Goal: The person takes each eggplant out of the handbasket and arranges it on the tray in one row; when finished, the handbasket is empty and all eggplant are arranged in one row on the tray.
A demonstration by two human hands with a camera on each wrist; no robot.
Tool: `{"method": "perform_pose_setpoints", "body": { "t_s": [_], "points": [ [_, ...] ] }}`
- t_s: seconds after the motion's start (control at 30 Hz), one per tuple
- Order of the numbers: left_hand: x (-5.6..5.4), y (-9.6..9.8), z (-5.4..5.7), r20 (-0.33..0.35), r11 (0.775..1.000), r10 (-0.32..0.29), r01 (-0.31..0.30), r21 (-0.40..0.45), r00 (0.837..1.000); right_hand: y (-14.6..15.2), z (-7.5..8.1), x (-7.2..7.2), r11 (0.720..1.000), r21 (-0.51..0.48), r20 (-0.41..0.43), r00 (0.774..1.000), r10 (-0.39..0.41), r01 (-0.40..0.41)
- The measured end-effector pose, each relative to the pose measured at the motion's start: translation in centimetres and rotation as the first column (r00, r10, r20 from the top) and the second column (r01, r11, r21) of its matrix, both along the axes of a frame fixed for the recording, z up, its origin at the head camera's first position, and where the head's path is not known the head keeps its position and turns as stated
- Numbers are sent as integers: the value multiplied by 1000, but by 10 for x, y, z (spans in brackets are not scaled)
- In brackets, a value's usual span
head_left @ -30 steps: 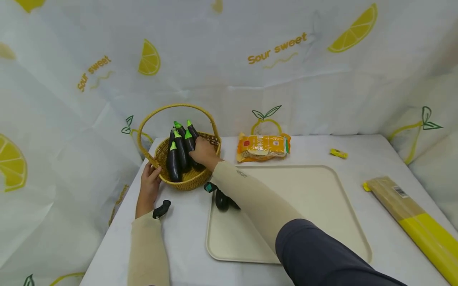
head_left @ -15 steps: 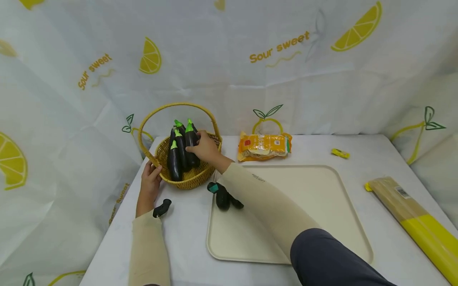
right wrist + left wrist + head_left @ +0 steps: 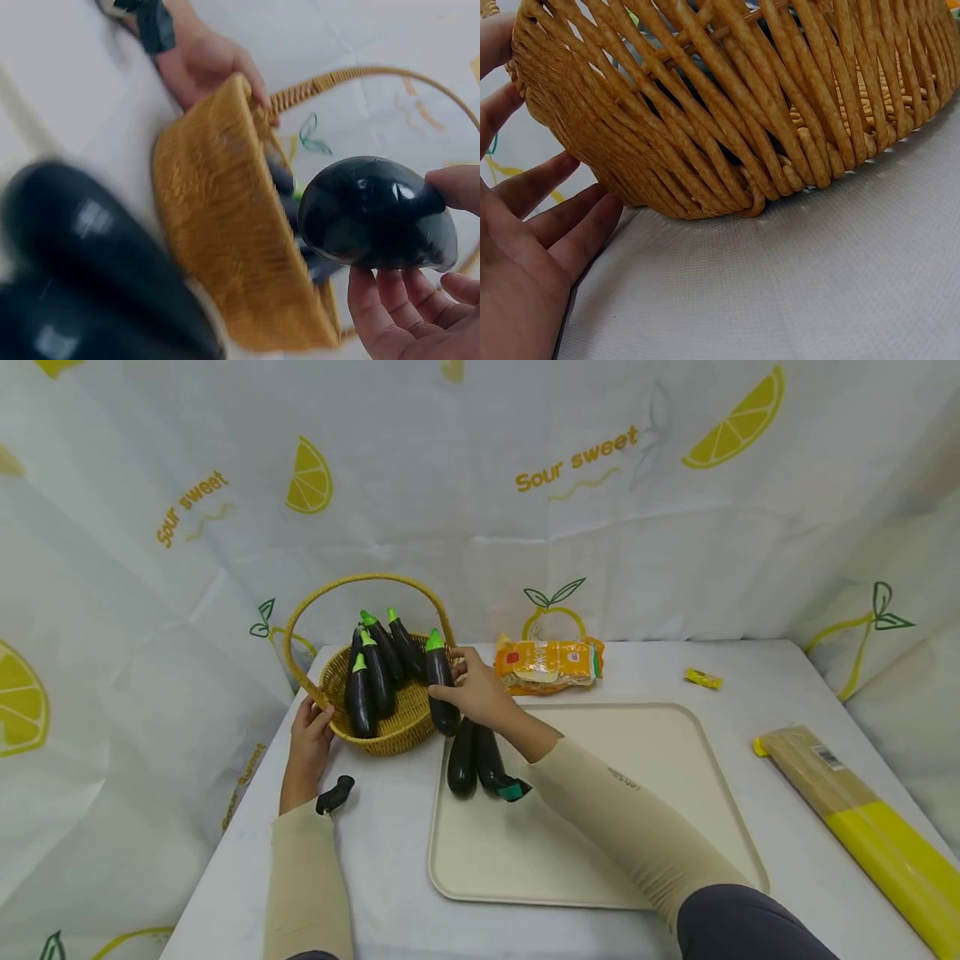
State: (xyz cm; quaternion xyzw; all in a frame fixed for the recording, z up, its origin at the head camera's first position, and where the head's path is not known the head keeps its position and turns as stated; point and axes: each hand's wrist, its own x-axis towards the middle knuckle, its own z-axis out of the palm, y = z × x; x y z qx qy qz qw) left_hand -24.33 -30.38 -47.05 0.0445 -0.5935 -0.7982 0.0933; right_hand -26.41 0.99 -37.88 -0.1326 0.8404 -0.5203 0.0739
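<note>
My right hand point(image 3: 480, 692) holds an eggplant point(image 3: 441, 689) with a green stem end, between thumb and fingers, at the right rim of the wicker basket point(image 3: 393, 745). In the right wrist view this eggplant point(image 3: 375, 214) appears end-on, beside the basket's tilted-looking wall point(image 3: 217, 225). My left hand point(image 3: 307, 745) grips the basket's left rim near the handle base; in the left wrist view its fingers point(image 3: 577, 225) lie against the woven side. Several eggplants point(image 3: 362, 702) lean inside the basket, green ends up. Two more eggplants point(image 3: 461, 762) lie on the beige tray point(image 3: 600, 852).
Behind the tray lies an orange food packet point(image 3: 549, 664). A small yellow packet point(image 3: 702, 678) sits at the back right. A long yellow-and-tan package point(image 3: 847, 802) lies along the right side. A white printed sheet point(image 3: 450, 510) hangs behind the table.
My right hand has drawn one eggplant from among the others to the right, over the basket's rim toward the tray. The left hand stays at the basket's left side.
</note>
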Motion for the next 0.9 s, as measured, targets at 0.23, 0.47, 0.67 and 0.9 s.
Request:
{"method": "perform_pose_setpoints", "body": {
  "t_s": [0.23,0.47,0.67,0.9],
  "points": [
    [0,-2,-4,-5,1000,-5,5,-3,1000,53,-24,12,997,49,16,998,-67,66],
    [-4,-7,-13,-16,1000,-17,17,7,1000,85,-50,26,992,94,49,995,-92,88],
    [-12,-10,-21,13,1000,14,-15,17,1000,95,-67,38,979,157,91,986,-142,126],
    [-13,-8,-21,7,1000,29,-29,-2,1000,95,-84,41,971,200,94,984,-148,127]
  ]
}}
